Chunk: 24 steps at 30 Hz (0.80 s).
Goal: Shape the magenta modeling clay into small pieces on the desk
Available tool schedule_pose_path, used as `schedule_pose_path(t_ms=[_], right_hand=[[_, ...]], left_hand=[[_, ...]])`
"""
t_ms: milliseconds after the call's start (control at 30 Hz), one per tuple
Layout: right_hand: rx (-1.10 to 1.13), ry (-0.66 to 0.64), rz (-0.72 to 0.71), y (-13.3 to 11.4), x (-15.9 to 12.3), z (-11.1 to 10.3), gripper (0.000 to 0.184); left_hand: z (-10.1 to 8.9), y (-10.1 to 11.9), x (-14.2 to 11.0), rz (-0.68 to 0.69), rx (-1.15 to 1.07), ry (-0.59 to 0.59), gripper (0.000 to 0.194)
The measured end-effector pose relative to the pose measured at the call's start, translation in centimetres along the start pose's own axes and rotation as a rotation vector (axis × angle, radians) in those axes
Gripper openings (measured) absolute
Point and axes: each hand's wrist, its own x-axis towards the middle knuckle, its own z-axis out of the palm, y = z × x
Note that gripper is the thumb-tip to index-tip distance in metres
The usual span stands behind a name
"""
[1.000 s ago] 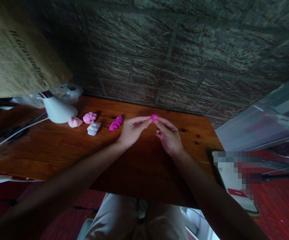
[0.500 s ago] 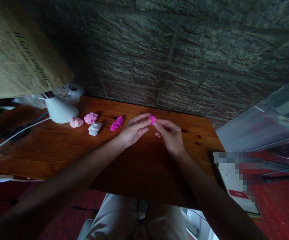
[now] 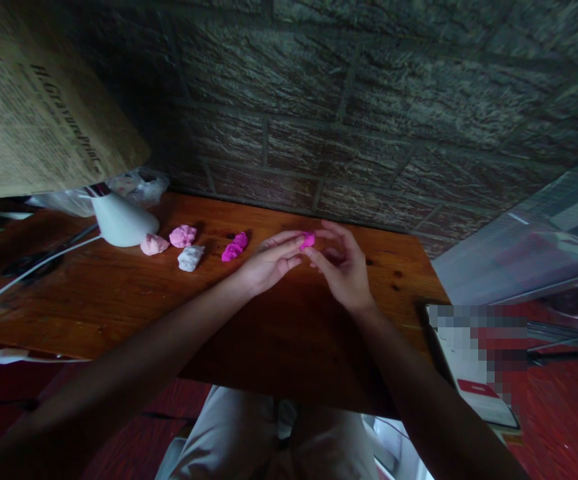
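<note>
A small bright-pink piece of modelling clay (image 3: 307,241) is pinched between the thumb and fingers of my left hand (image 3: 275,261), above the wooden table. My right hand (image 3: 345,263) is just to its right, index finger lifted off and fingers apart, with the thumb tip at the clay's lower edge. Left of my hands lies a longer, lumpy magenta clay piece (image 3: 235,247). Farther left sit a white clay lump (image 3: 190,258), a pink clay lump (image 3: 183,235) and a paler pink clay lump (image 3: 154,245).
A lamp with a white base (image 3: 123,220) and newsprint-patterned shade (image 3: 43,120) stands at the left, its white cable crossing the wooden table (image 3: 133,300). Clear plastic wrapping (image 3: 146,187) lies behind it. A brick-patterned wall (image 3: 289,147) borders the back. A tablet-like device (image 3: 473,367), partly pixelated, lies at the right.
Both hands pinched the clay earlier, and it was bent over the left fingertips. Now the right index finger has lifted away and spread, while the left thumb presses on the clay.
</note>
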Motion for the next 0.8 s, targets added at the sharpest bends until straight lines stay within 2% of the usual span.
schedule_pose_path(t_ms=[133,400,567,800], right_hand=[[0.052,-0.075,0.076,-0.6,0.12,-0.18,0.05],[0.143,-0.024,0.158,-0.93,0.53,-0.38,0.038],[0.24,-0.012,0.23,-0.73,0.58,-0.42,0.027],[0.139,-0.006,0.212,-0.47,0.64,-0.52,0.027]], left_hand=[[0.28,0.1,-0.24,-0.033,0.014,-0.041,0.02],[-0.17,0.4,-0.08,-0.049,0.055,0.03,0.017],[-0.23,0.14,0.0,-0.11,0.028,0.054,0.021],[-0.15,0.22,-0.15,-0.135,0.035,0.046,0.022]])
